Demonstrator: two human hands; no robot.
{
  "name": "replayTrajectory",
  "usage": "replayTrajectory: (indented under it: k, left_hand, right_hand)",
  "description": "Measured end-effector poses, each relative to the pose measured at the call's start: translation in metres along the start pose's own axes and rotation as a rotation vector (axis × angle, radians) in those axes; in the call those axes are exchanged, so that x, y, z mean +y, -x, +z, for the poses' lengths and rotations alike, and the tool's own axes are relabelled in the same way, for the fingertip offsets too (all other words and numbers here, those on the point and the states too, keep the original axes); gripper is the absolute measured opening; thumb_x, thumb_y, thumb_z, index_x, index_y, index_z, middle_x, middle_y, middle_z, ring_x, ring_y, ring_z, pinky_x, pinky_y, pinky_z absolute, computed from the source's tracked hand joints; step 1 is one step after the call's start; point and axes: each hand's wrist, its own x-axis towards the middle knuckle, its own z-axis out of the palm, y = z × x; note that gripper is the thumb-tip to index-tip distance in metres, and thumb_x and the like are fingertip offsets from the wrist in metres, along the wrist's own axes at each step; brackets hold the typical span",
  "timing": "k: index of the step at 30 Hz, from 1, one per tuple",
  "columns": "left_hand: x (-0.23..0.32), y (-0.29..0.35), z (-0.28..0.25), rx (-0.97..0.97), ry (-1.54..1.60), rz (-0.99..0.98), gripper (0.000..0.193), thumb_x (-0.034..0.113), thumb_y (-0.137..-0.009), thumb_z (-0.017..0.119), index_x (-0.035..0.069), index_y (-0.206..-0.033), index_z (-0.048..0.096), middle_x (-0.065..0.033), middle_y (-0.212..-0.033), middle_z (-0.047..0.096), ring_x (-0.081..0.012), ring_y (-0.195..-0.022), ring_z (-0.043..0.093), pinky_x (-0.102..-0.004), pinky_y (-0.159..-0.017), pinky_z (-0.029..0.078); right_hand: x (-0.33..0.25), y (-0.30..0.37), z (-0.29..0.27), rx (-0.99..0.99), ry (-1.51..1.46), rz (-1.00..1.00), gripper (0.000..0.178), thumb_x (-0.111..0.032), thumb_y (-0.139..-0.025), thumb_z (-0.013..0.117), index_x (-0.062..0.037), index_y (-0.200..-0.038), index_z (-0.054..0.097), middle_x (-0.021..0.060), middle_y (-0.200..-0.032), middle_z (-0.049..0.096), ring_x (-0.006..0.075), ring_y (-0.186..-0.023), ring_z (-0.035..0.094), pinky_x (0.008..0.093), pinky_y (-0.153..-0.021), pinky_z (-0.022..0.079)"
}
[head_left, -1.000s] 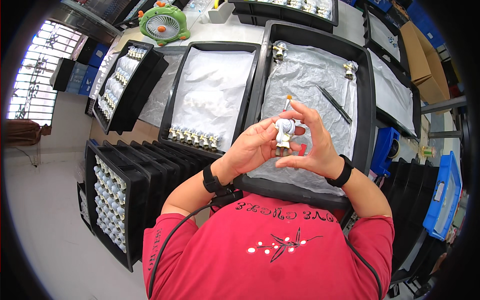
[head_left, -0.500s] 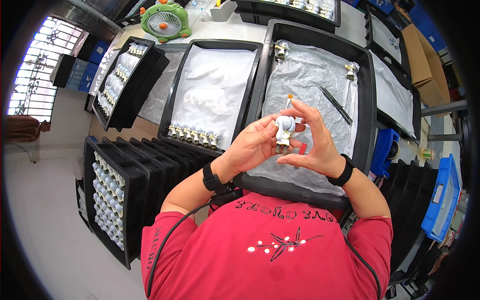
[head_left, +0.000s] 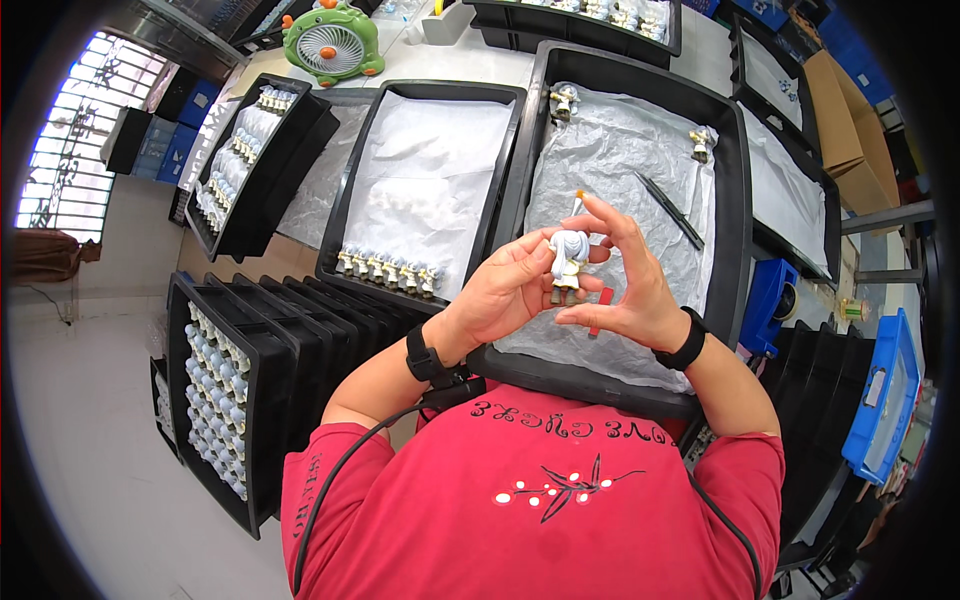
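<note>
My left hand (head_left: 510,285) is closed on a small figurine (head_left: 569,262) with pale blue-grey hair, a white and yellow outfit and dark feet. It stands roughly upright between thumb and fingers. My right hand (head_left: 635,275) curves around the figurine's right side, thumb and forefinger wide apart. Beside the right fingertips rises a thin pale stem with an orange tip (head_left: 580,194); whether it is held is unclear. A red strip (head_left: 601,312) shows beside the right thumb, partly hidden. Both hands are over a black tray (head_left: 741,230) lined with crumpled white paper.
Two figurines (head_left: 564,101) (head_left: 700,146) stand at the tray's far corners, and a dark pen-like tool (head_left: 668,208) lies on its paper. A left tray (head_left: 333,225) has a row of figurines. Black trays (head_left: 255,375) of figurines sit lower left. A green fan (head_left: 331,45) stands far left.
The figurine has turned slightly and dropped a little in my left hand. More of the red strip shows below my right thumb. My arms have hardly moved.
</note>
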Motion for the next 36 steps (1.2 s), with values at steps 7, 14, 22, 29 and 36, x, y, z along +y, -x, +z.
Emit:
replayTrajectory:
  k: [7, 14, 22, 29, 36]
  left_hand:
    - [0.001, -0.008, -0.002, -0.02, 0.007, -0.014, 0.051, 0.031, -0.096, 0.044, 0.004, -0.137, 0.029, -0.0155, -0.129, 0.046, -0.0248, -0.107, 0.057, -0.0388, -0.083, 0.051]
    - [-0.004, 0.007, -0.016, 0.184, -0.099, 0.08, 0.048, 0.024, -0.091, 0.053, 0.0, -0.13, 0.036, -0.0126, -0.123, 0.05, -0.0248, -0.106, 0.055, -0.0373, -0.091, 0.046]
    - [-0.003, 0.011, 0.009, 0.147, -0.038, 0.053, 0.034, 0.016, -0.095, 0.046, 0.001, -0.125, 0.042, -0.013, -0.115, 0.053, -0.0229, -0.101, 0.055, -0.0303, -0.079, 0.049]
    - [-0.001, 0.008, 0.008, 0.095, -0.009, 0.008, 0.032, 0.012, -0.093, 0.051, -0.002, -0.121, 0.046, -0.012, -0.117, 0.053, -0.0215, -0.104, 0.052, -0.031, -0.084, 0.047]
    - [-0.001, 0.009, 0.018, 0.083, -0.001, 0.022, 0.027, 0.01, -0.093, 0.049, -0.002, -0.117, 0.047, -0.0124, -0.116, 0.053, -0.0216, -0.102, 0.053, -0.0308, -0.084, 0.046]
  right_hand:
    - [-0.002, -0.001, -0.007, 0.02, -0.017, -0.004, 0.096, -0.027, -0.058, 0.085, -0.0075, -0.136, 0.033, 0.0106, -0.118, 0.051, 0.0262, -0.107, 0.048, 0.0369, -0.092, 0.041]
    - [0.027, -0.005, 0.016, 0.124, -0.19, -0.115, 0.07, -0.031, -0.06, 0.083, -0.0059, -0.116, 0.049, 0.0118, -0.11, 0.052, 0.0274, -0.096, 0.051, 0.036, -0.085, 0.042]
    - [0.018, 0.002, 0.021, 0.255, -0.042, -0.26, 0.037, -0.023, -0.055, 0.079, -0.01, -0.083, 0.058, 0.0109, -0.105, 0.054, 0.0283, -0.099, 0.049, 0.0376, -0.084, 0.041]
    - [0.024, 0.003, 0.024, 0.262, -0.099, -0.238, 0.03, -0.025, -0.054, 0.079, -0.011, -0.076, 0.063, 0.0099, -0.104, 0.055, 0.0279, -0.102, 0.047, 0.0381, -0.087, 0.039]
    - [0.026, 0.002, 0.025, 0.286, -0.063, -0.281, 0.032, -0.026, -0.053, 0.08, -0.0105, -0.074, 0.063, 0.0085, -0.102, 0.056, 0.0272, -0.101, 0.047, 0.0379, -0.085, 0.039]
